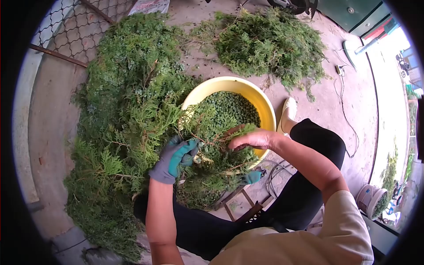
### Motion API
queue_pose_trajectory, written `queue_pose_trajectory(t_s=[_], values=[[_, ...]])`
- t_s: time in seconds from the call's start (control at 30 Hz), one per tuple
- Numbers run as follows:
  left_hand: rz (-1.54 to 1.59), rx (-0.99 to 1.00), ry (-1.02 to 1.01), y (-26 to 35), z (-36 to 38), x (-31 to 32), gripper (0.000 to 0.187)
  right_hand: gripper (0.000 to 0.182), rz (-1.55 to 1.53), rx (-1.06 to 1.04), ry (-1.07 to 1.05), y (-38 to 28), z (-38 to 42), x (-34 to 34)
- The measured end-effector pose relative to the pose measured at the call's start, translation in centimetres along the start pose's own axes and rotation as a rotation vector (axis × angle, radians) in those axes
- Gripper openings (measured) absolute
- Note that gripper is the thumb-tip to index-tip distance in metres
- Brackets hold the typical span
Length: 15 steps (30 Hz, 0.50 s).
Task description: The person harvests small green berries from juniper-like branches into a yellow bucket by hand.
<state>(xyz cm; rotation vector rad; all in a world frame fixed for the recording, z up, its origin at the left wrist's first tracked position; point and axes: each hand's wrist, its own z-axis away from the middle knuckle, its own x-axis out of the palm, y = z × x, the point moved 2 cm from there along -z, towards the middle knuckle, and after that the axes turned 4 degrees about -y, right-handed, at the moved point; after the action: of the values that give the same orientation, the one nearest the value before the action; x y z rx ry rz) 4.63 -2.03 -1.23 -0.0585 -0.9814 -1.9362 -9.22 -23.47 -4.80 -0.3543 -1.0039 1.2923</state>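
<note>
My left hand (175, 160), in a grey and teal glove, is closed round the stem of a leafy green branch (210, 132). The branch lies over the near left part of a yellow tub (267, 110). Many small round green berries (232, 106) fill the inside of the tub. Bare and curled, my right hand (251, 139) is among the branch's sprigs above the tub's near right side. Its fingertips are partly hidden by foliage, with a green sprig over them.
A large heap of berry-bearing branches (128, 88) stretches along the left. Another pile (274, 44) lies beyond the tub. A teal glove piece (251, 177) and a wooden frame (238, 201) are near my legs. At right are a cable (342, 92) and a bucket (370, 199).
</note>
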Motion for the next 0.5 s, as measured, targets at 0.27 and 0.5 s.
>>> queue_pose_trajectory(t_s=[0.27,0.5], values=[[-0.034,-0.028,0.008,-0.4,-0.4,0.0,0.027,0.022,-0.314,0.036,-0.147,0.6,-0.2,-1.0],[-0.020,-0.026,0.009,-0.6,-0.4,0.2,0.026,0.023,-0.158,0.159,-0.073,0.9,0.5,-0.9]])
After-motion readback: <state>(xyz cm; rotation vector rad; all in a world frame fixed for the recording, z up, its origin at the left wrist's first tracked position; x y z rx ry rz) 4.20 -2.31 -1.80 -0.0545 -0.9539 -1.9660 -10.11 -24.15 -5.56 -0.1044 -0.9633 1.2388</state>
